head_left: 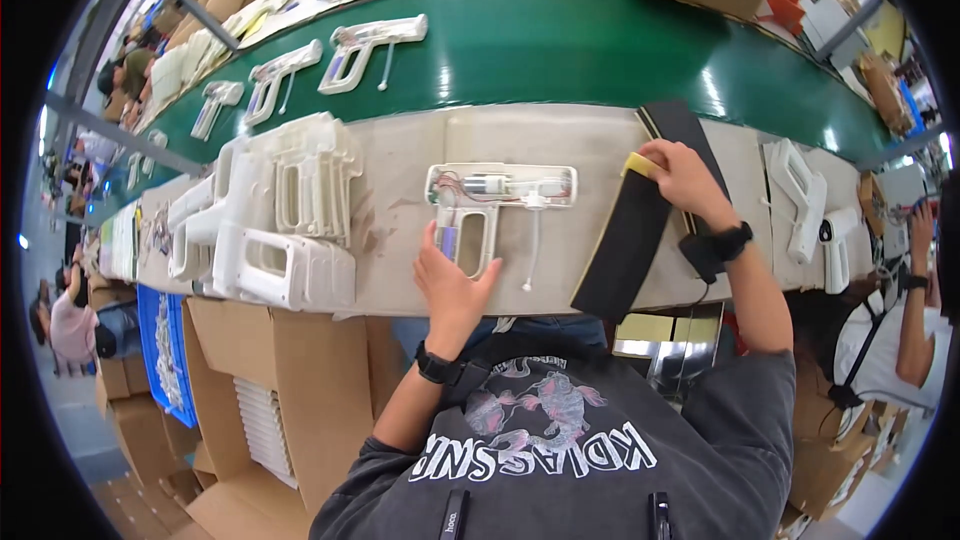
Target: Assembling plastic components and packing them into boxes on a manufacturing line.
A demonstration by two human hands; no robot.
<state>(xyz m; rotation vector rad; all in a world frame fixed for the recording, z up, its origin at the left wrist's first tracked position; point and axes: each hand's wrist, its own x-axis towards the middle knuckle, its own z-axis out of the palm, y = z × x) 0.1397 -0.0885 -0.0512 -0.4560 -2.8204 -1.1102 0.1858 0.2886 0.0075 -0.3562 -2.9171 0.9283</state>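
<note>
A white pistol-shaped half housing (552, 186) lies on the bench in front of me, its inside facing up. It holds a small motor and wires, and a thin white stem extends beside the handle. My left hand (455, 285) is around the lower end of the handle, fingers on one side and thumb on the other. To the right, my right hand (685, 175) pinches the yellow upper end of a black foam strip (628, 245). Another black strip (690, 135) lies partly beneath that hand and wrist.
Stacked white housings (285, 205) stand on the left, with more white housings (800, 200) at the right. Beyond the bench runs a green conveyor (540, 45) carrying several open housings. Cardboard boxes (270, 370) and a blue bin (165, 355) sit below left. Other people work at both sides.
</note>
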